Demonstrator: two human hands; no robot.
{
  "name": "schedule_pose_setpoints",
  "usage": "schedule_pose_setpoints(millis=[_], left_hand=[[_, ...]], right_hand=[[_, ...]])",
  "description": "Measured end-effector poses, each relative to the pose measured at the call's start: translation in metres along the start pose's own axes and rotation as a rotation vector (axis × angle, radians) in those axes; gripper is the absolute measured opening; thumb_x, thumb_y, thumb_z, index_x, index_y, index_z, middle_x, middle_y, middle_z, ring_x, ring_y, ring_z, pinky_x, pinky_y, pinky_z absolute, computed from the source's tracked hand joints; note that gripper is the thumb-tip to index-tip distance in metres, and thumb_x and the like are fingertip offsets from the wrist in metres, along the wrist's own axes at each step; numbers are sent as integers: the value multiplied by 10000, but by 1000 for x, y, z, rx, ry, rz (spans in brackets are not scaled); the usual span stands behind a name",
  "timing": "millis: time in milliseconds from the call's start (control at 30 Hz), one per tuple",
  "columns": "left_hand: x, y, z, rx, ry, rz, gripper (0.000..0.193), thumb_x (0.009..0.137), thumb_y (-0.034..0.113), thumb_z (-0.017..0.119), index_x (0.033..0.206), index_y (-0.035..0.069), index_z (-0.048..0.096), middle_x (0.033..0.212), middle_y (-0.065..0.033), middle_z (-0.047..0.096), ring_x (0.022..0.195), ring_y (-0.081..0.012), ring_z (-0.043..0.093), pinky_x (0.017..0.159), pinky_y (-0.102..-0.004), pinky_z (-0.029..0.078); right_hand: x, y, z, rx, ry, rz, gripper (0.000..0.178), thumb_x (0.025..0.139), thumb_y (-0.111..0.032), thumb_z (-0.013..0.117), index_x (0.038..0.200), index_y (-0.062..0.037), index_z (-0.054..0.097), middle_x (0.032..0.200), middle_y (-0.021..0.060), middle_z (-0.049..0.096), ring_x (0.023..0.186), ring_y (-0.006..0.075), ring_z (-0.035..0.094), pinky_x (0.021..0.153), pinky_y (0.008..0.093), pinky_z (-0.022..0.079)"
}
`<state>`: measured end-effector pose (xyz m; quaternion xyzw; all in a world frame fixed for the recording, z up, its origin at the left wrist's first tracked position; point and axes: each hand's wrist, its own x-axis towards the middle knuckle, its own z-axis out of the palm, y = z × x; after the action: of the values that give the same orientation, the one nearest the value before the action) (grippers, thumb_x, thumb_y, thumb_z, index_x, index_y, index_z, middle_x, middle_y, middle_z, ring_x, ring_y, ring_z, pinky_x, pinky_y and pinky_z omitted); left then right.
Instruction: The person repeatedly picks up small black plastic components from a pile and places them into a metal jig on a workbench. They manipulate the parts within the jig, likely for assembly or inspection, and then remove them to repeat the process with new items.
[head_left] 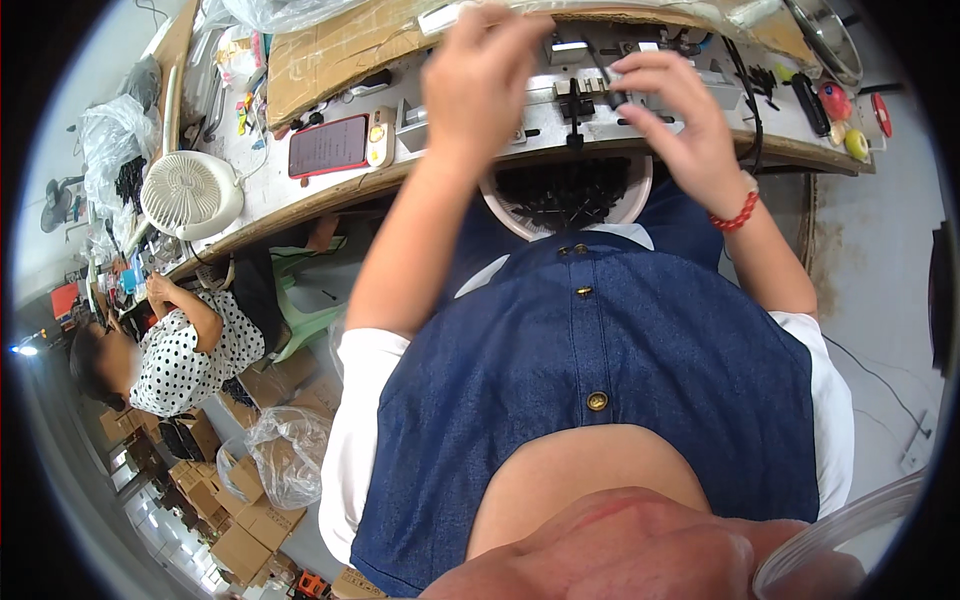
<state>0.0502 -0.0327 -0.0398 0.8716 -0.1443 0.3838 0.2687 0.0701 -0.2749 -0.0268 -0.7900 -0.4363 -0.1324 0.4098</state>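
Note:
My left hand (475, 90) is raised over the far part of the bench, left of a metal fixture (578, 95). Motion smears its fingers, so whether they hold anything does not show. Curled at the fixture's right side, my right hand (685, 125) has thumb and fingers around the thick end of a thin black lever (602, 72). A red bracelet circles that wrist. At the fixture's front edge a black clamp part (574, 125) points toward me. Below the bench edge, a white basket (645, 190) holds many small black parts (565, 190).
Left of the fixture lie a red-edged phone (328, 146) and a small beige device (380, 138). A white fan (192, 195) stands farther left, near cardboard (330, 65). Black tools (810, 105) and a metal bowl (828, 40) sit right. Another person (200, 340) works at left.

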Motion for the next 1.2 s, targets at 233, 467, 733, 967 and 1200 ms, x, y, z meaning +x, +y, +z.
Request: schedule_pose_setpoints(millis=[233, 467, 733, 967, 1200], left_hand=[[96, -86, -9, 271, -110, 201, 413, 800, -54, 594, 1176, 67, 712, 1259, -142, 627, 1179, -358, 563, 1016, -437, 477], [122, -79, -2, 195, -217, 418, 395, 785, -52, 593, 1148, 59, 704, 1231, -134, 655, 1178, -349, 582, 1015, -435, 483], [118, -63, 17, 232, -386, 334, 225, 838, 55, 624, 1045, 61, 711, 1038, -110, 680, 1060, -316, 613, 933, -421, 511], [97, -65, -1, 243, -279, 2, 111, 912, 72, 622, 1004, 55, 684, 1036, -156, 695, 1007, -367, 666, 863, -434, 539], [84, -90, -19, -181, -29, -343, 70, 932, 21, 677, 1001, 25, 665, 853, -104, 717, 776, -211, 707, 730, -324, 554]], right_hand=[[-22, 3, 41, -362, -144, -95, 187, 876, -117, 708, 1055, -72, 676, 1257, 33, 662, 1106, 264, 587, 958, 418, 462], [-24, 14, 52, -478, -169, -132, 226, 871, -112, 724, 1092, -81, 689, 1309, 7, 665, 1138, 264, 579, 949, 399, 446], [33, 31, 19, -371, -14, -200, 229, 919, -279, 733, 1070, -112, 697, 1134, 32, 705, 1079, 258, 610, 922, 412, 439], [135, 102, -2, -564, 80, 103, 237, 825, -250, 764, 953, -50, 757, 906, 192, 725, 867, 401, 689, 808, 456, 548], [126, 73, -28, -304, 120, 315, 191, 871, -186, 717, 961, -19, 728, 900, 191, 719, 857, 376, 692, 825, 452, 543]])
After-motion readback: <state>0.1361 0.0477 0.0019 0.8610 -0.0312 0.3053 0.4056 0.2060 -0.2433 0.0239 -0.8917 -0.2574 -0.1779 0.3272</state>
